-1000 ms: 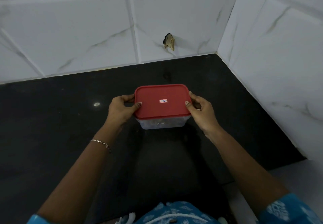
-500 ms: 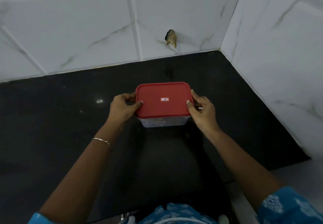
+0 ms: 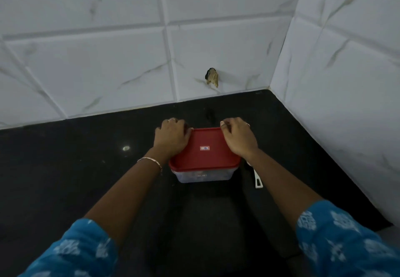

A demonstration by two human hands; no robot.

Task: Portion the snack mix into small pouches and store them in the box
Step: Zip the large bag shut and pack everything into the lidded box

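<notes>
Moved off the sides of the box [image 3: 203, 176], onto the far corners of its red lid [image 3: 205, 153].
Standing on the black surface [image 3: 65, 168] near the tiled corner, lid on. Gripped at the lid's far rim: left hand [image 3: 172, 138] curled over the far-left corner, right hand [image 3: 238, 138] over the far-right. Could tip or skid on the glossy top if pressed at the back only, probably nudging the white handle [image 3: 257, 179] just beside.

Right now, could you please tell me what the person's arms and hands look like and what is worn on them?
Both forearms are bare, with blue white-printed sleeves above: left sleeve, right sleeve. A thin bracelet circles the left wrist. The left hand and the right hand each wear a ring.
</notes>
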